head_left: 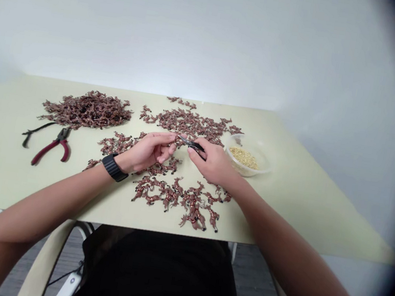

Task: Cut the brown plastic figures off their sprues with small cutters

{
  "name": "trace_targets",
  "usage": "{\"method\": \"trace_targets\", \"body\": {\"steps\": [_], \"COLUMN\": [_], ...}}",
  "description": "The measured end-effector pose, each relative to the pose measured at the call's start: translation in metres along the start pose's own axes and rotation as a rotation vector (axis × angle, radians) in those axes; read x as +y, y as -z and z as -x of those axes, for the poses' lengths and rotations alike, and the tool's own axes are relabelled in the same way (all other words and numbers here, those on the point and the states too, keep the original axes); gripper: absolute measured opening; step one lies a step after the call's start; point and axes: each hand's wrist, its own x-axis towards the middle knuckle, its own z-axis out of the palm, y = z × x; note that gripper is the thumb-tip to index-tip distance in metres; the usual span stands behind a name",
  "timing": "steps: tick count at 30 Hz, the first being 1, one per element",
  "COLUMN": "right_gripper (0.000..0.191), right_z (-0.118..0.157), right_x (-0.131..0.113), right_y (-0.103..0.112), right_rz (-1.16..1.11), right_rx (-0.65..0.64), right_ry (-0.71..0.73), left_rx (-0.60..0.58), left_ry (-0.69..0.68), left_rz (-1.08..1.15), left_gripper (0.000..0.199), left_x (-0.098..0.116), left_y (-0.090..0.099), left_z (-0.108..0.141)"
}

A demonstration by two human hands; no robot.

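Note:
My right hand (pixel 212 162) is shut on small black-handled snips (pixel 192 144), whose metal tip points left toward my left hand (pixel 150 151). The fingers of my left hand pinch something tiny against that tip; it is too small and hidden to name. Small reddish-brown moulded animal figures (pixel 175 199) lie scattered in loose groups around and below both hands. A dense heap of the same figures (pixel 88 110) lies farther left. A clear plastic bowl (pixel 248 155) holding pale granules stands just beyond my right hand.
Red-handled pliers (pixel 52 146) and a black-handled tool (pixel 36 131) lie at the left of the pale green table (pixel 302 218). A black watch (pixel 114 167) circles my left wrist. The table's near edge runs across my lap, with a chair and grey floor below.

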Motion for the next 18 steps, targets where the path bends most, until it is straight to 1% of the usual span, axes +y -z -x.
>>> {"method": "trace_targets", "body": {"steps": [3, 5, 7, 9, 12, 14, 16, 18], "right_gripper": [0.030, 0.030, 0.031, 0.033, 0.038, 0.041, 0.043, 0.045], "right_z": [0.001, 0.001, 0.002, 0.002, 0.003, 0.003, 0.003, 0.003], "right_x": [-0.002, -0.004, -0.006, -0.009, -0.014, -0.018, -0.022, -0.025], "right_y": [0.001, 0.000, -0.003, -0.009, -0.020, -0.026, -0.027, -0.025], "right_rz": [-0.002, -0.008, -0.024, -0.056, -0.159, -0.295, -0.523, -0.797], "right_rx": [0.004, 0.020, 0.037, 0.049, 0.067, 0.048, -0.045, -0.200], "right_ry": [0.003, -0.002, -0.022, -0.068, -0.151, -0.206, -0.288, -0.377], "left_rx": [-0.014, -0.022, -0.010, 0.036, 0.159, 0.252, 0.328, 0.358], "left_ry": [0.028, 0.020, -0.015, -0.072, -0.209, -0.325, -0.444, -0.539], "left_rz": [0.047, 0.064, 0.034, -0.056, -0.312, -0.546, -0.796, -1.015], "left_gripper": [0.034, 0.036, 0.040, 0.048, 0.057, 0.056, 0.051, 0.048], "left_x": [0.000, -0.002, -0.005, -0.009, -0.018, -0.022, -0.023, -0.020], "left_y": [0.003, 0.005, 0.004, 0.001, -0.006, -0.007, -0.002, 0.007], "left_z": [-0.001, -0.002, -0.002, -0.001, 0.001, 0.002, 0.002, 0.001]}}
